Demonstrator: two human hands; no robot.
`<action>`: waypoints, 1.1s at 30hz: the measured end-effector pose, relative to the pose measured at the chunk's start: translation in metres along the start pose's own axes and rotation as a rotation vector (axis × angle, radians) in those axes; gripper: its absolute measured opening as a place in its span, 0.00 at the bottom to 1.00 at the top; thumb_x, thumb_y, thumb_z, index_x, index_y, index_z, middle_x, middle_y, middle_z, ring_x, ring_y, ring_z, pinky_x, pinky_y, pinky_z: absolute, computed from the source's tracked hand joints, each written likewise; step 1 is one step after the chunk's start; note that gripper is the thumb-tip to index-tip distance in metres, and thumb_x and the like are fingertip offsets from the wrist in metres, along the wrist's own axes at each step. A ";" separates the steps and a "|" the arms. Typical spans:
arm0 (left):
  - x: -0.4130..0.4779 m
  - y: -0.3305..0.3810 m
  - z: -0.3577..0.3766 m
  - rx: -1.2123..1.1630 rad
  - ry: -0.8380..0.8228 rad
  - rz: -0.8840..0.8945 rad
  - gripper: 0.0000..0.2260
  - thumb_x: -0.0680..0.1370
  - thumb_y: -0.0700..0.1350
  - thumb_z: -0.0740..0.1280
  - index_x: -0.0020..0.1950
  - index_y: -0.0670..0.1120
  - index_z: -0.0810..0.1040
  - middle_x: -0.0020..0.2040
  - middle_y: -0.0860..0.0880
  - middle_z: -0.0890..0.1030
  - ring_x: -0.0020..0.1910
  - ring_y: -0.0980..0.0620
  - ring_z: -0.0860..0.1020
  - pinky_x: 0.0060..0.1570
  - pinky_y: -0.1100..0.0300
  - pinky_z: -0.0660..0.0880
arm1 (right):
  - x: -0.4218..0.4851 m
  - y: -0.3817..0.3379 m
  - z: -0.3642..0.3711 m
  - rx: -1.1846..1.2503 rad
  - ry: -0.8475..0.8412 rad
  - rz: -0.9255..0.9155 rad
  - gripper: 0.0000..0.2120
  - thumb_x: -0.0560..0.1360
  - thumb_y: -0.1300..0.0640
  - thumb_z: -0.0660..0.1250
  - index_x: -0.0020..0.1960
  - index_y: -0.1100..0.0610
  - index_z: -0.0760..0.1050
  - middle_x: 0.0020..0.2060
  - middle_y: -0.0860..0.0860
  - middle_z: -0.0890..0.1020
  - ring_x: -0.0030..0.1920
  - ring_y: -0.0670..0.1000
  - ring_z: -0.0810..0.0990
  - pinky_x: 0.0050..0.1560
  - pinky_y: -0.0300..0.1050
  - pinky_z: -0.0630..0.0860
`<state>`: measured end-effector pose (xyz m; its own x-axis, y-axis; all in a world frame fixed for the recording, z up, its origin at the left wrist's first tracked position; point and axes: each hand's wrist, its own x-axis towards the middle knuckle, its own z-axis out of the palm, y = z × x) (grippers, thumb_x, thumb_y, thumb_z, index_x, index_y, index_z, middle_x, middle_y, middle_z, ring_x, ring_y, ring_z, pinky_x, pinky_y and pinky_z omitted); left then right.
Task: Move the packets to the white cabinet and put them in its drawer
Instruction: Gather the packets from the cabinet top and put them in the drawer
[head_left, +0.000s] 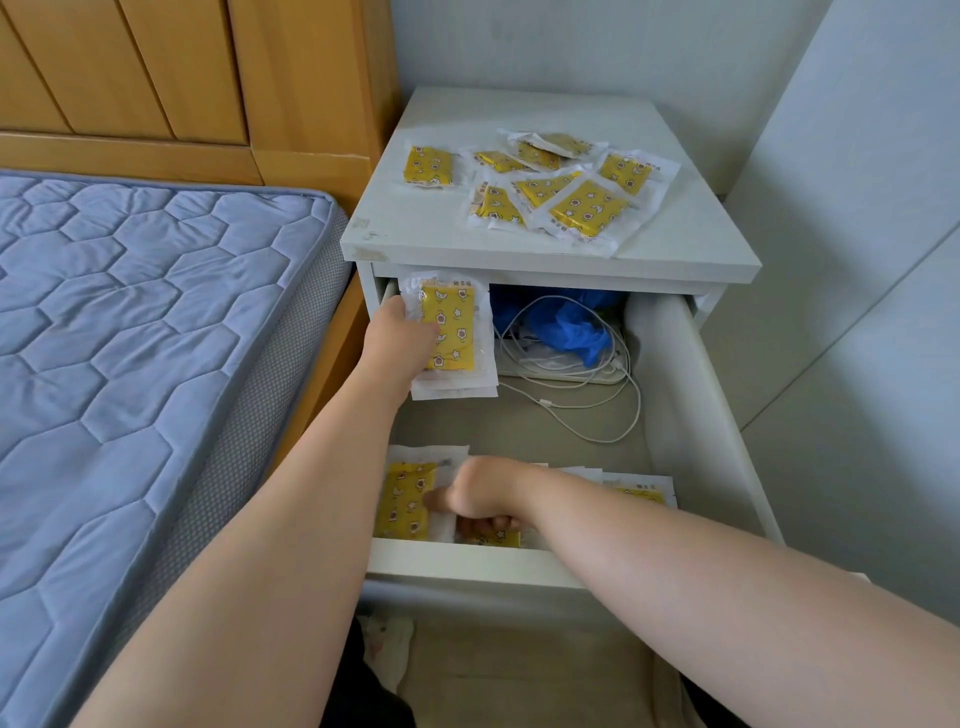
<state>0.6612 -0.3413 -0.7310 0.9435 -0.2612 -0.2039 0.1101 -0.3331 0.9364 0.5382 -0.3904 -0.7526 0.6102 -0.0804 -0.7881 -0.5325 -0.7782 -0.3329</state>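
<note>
Reference is the pulled-out white drawer (467, 564) of the white laminate cabinet (441, 239).

Left hand (400, 338) is at the drawer's rear-left corner, gripping a small stack of yellow star-printed packets in clear wrap (452, 332) by its left edge. Fingertips are mostly hidden behind the stack, so I can't tell how far they curl. The grip itself is plain. The stack looks tilted up, not lying flat.

Probable reason for that corner: the drawer's rear-right is taken by a crumpled blue plastic bag (566, 325) and a looped white charging cable (587, 415).

Right hand (483, 499) is at the drawer's front wall, fingers curled tight down around the front-row packets (405, 499), thumb lying across the leftmost one. My read is that it's squaring them into a row against the front wall to keep the drawer's middle floor free.

Several loose packets (566, 200) lie scattered above the drawer on the cabinet top, not yet filed. Estimate: roughly half done.
</note>
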 end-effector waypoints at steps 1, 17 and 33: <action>0.000 0.000 0.000 -0.012 -0.007 -0.008 0.09 0.80 0.37 0.62 0.57 0.48 0.74 0.55 0.49 0.80 0.52 0.50 0.79 0.41 0.61 0.75 | 0.001 0.002 0.001 -0.009 0.026 -0.058 0.23 0.81 0.42 0.54 0.42 0.61 0.72 0.34 0.55 0.73 0.32 0.53 0.72 0.35 0.42 0.69; -0.015 -0.002 0.014 0.316 -0.477 0.044 0.11 0.76 0.37 0.68 0.57 0.46 0.77 0.53 0.45 0.82 0.51 0.47 0.81 0.55 0.49 0.78 | -0.009 0.099 -0.070 0.303 0.990 -0.295 0.11 0.78 0.48 0.63 0.56 0.54 0.74 0.49 0.45 0.76 0.48 0.45 0.75 0.52 0.45 0.74; -0.017 -0.003 0.018 0.469 -0.699 -0.028 0.22 0.73 0.40 0.73 0.64 0.50 0.71 0.57 0.48 0.80 0.53 0.50 0.80 0.55 0.54 0.78 | -0.002 0.109 -0.076 0.704 0.653 -0.209 0.08 0.75 0.63 0.68 0.41 0.52 0.77 0.44 0.54 0.83 0.48 0.55 0.82 0.54 0.56 0.79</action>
<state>0.6396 -0.3520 -0.7355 0.5145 -0.6966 -0.5000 -0.1559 -0.6494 0.7443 0.5239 -0.5226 -0.7479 0.8236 -0.4767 -0.3074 -0.4752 -0.2840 -0.8328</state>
